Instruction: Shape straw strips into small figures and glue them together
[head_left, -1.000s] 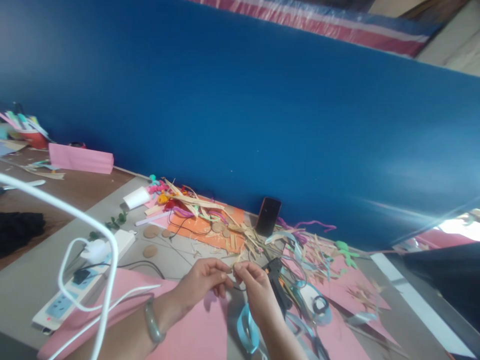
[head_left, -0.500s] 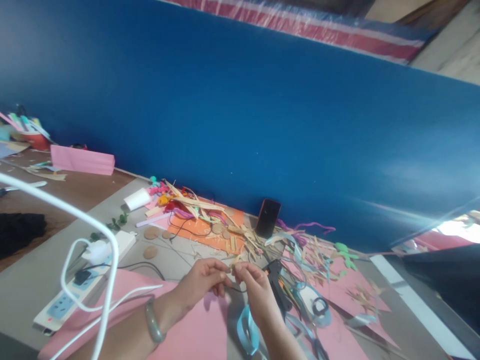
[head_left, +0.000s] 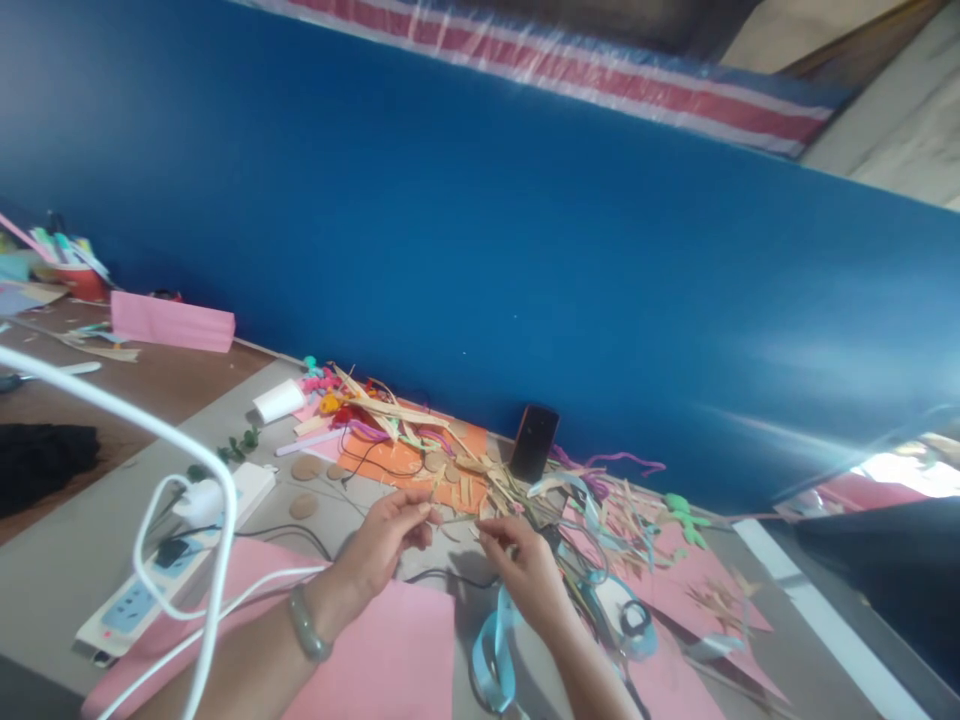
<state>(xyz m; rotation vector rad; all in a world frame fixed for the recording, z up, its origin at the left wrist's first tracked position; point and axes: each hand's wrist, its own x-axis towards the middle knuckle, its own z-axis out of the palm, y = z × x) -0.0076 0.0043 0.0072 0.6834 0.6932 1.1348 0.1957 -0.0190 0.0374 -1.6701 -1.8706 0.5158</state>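
My left hand (head_left: 397,535), with a grey-green bangle (head_left: 309,622) on its wrist, is held over the table with thumb and fingers pinched together. Facing it a short way to the right, my right hand (head_left: 521,560) is also closed in a pinch. Whatever either pinch holds is too small to make out; thin pale strands show in the gap, on or above the table. Beyond the fingers lie dried straw-like strips (head_left: 491,480) and an orange sheet (head_left: 390,458). A light blue ribbon (head_left: 491,650) lies below my right hand.
Left of my arm are a power strip (head_left: 176,560) and a white cable (head_left: 225,540) looping up close to the camera. A phone (head_left: 534,443) leans on the blue partition (head_left: 480,220). Pink paper (head_left: 390,650), round wooden discs (head_left: 304,506) and a white cup (head_left: 280,401) lie around.
My hands have moved apart from where their fingertips met. The left has shifted slightly up and left, the right a little to the right. The right now covers more of the black tool beside it.
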